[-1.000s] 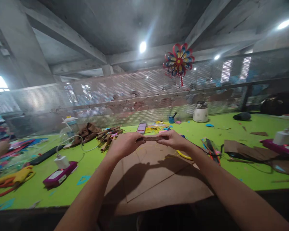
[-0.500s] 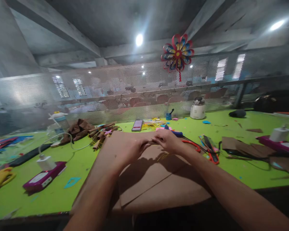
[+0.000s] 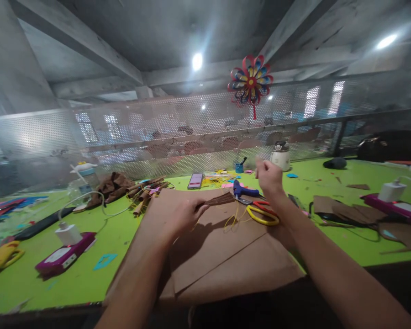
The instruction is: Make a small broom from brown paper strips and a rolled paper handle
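My left hand (image 3: 187,214) is closed on one end of a narrow folded brown paper piece (image 3: 220,199), which sticks out to the right over a large brown paper sheet (image 3: 222,260). My right hand (image 3: 270,177) is raised in front of the white bottle, fingers curled and pinched together; anything in them cannot be made out. Below it lie scissors with yellow and red handles (image 3: 263,216) and a blue hot-glue gun (image 3: 243,189). Loose yellow string (image 3: 235,219) curls on the sheet beneath the paper piece.
A phone (image 3: 195,180), rolled brown paper bundles (image 3: 147,196), a blue pot (image 3: 239,167) and a white bottle (image 3: 280,157) stand or lie toward the back. Purple power strips (image 3: 66,256) sit at left and right. Brown scraps (image 3: 345,212) lie at right. A flower ornament (image 3: 250,82) hangs above the mesh partition.
My right hand has let go of the folded paper piece and moved up and right, away from my left hand. More of the paper piece, string and scissors now shows.
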Demonstrator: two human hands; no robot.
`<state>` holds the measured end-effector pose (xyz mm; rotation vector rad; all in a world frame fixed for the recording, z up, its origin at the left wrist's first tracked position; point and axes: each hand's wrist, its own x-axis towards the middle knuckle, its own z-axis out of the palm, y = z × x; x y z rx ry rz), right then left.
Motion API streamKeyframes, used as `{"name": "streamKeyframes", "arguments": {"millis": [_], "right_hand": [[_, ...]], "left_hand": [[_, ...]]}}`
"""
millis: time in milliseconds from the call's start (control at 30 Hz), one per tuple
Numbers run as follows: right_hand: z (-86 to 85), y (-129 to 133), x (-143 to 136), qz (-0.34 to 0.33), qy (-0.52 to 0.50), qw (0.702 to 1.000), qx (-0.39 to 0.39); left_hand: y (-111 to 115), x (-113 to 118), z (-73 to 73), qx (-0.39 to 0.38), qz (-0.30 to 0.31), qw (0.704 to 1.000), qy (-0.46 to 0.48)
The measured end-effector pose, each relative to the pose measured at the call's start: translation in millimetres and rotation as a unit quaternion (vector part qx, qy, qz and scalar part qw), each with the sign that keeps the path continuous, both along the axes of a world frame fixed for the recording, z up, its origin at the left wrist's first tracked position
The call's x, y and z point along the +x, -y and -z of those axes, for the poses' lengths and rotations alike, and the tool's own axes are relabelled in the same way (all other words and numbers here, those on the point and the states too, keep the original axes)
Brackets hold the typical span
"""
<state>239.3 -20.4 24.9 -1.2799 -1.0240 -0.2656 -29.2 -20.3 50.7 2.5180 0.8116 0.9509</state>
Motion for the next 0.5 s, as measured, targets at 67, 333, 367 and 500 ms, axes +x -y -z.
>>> {"name": "streamKeyframes", "arguments": {"millis": [67, 333, 367, 500], "right_hand": [[-2.6, -2, 15, 0.016, -0.049, 0.998, 0.031], [-2.0, 7, -19, -0.014, 0.146, 0.988, 0.036], [0.5, 9, -30, -0.038, 0.175, 0.983, 0.026], [14.1, 14, -65, -0.048, 0.263, 0.962, -0.057]], "left_hand": [[-6, -1, 6.2, 0.031, -0.010, 0.999, -0.027], [-15, -1, 16.9, 0.093, -0.050, 0.994, -0.018], [-15, -1, 16.8, 0.104, -0.054, 0.993, -0.019], [-20, -2, 25.2, 0.125, -0.053, 0.991, 0.003]]}}
